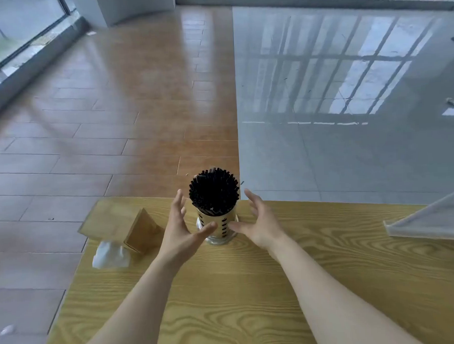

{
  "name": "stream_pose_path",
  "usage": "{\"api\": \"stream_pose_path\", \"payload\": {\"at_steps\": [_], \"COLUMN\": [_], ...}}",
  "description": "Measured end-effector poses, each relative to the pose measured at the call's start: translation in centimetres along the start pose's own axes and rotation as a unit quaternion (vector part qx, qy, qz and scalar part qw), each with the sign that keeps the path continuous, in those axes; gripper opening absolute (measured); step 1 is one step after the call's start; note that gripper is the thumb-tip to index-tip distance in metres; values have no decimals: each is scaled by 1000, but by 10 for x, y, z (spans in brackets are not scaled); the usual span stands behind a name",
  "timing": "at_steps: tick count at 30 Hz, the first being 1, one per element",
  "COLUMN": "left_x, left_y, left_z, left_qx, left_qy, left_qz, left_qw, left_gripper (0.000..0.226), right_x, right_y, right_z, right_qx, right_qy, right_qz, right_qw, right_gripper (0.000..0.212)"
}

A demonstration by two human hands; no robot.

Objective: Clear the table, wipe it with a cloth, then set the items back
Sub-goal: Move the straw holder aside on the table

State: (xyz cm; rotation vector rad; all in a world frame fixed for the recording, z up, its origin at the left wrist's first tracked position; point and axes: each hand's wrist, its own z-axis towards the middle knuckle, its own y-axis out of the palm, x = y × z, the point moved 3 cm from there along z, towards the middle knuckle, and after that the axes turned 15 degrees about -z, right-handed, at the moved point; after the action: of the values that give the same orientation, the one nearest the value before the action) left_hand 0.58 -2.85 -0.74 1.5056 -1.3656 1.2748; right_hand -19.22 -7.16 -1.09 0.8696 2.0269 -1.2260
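A perforated metal holder (221, 228) packed with black straws (214, 192) stands upright near the far edge of the wooden table (227, 303). My left hand (180, 228) is just to its left and my right hand (257, 220) just to its right. Both have fingers spread and curved toward the holder, thumbs close to its lower wall; neither clearly grips it. A wooden napkin box (142, 232) sits left of the holder, with a white crumpled cloth or tissue (109, 253) at the table's left edge.
A grey-white panel (431, 220) leans over the table's right side. Beyond the far edge lies wood-tone and glossy grey floor, with windows at the back and left.
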Motion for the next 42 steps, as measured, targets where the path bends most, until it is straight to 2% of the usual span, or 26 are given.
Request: {"api": "stream_pose_path", "payload": {"at_steps": [3,6,9,17,22,31,42], "left_x": [-5,-10,-9,-9,-16,-46,-69], "left_y": [3,7,5,-18,-59,-160,-259], "left_z": [7,10,11,-19,-59,-131,-168], "left_qx": [-9,-13,-8,-21,-17,-1,30], "left_qy": [13,10,21,33,39,33,22], "left_qz": [-1,-11,-15,-30,-21,-15,-12], "left_qw": [1000,1000,1000,999,999,999,999], "left_gripper": [107,93,89,87,87,91,90], "right_x": [-6,-11,-15,-28,-42,-76,-116], "right_y": [2,6,7,21,58,150,248], "right_z": [9,13,11,-20,-58,-121,-146], "right_qx": [-15,-20,-16,3,18,-7,-35], "right_qy": [-28,-53,-65,-53,-47,-60,-82], "right_qz": [30,68,61,23,1,-20,-26], "right_qw": [999,996,996,998,999,998,996], "right_gripper": [103,93,85,92,89,93,90]}}
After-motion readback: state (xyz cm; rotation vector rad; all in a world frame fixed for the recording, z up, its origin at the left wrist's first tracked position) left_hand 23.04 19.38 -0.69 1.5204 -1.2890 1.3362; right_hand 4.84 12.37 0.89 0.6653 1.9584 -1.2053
